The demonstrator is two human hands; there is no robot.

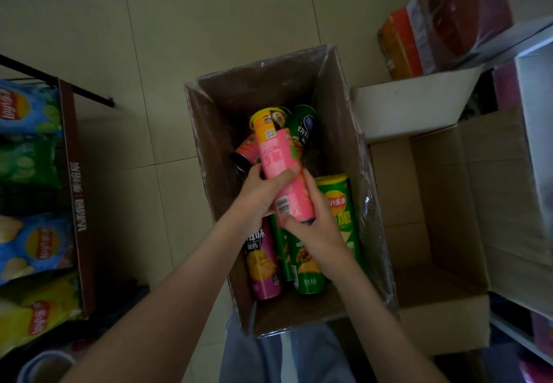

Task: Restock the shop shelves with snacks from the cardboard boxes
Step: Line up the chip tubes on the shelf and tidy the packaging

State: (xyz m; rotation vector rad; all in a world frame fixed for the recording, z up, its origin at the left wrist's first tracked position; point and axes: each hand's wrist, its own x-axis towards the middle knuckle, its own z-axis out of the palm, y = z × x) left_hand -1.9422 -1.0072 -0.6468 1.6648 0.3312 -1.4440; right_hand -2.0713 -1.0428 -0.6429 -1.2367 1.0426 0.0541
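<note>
Both hands are clamped on one pink can [278, 161], which is held tilted above the open cardboard box [209, 143]. The left hand [260, 192] wraps the can's middle from the left, its thumb lying across the front. The right hand [314, 230] curls round the can's near end from the right, just below the barcode.

Just beyond the grip, a yellow can [266, 123] pokes out from behind the pink one; whether the hands hold it too cannot be told. Beside it, farther right, lies a dark green can [306, 125], and left of the grip a red can [244, 153] shows its dark end. Just right of the right hand stands a light green can [339, 203]. Under the wrists, nearer the person, lie a magenta can [264, 272] and another green can [308, 275].

Well right of the grip sits a second box [449, 203], flaps open. Far left, bags of crisps [30, 170] fill a rack.
</note>
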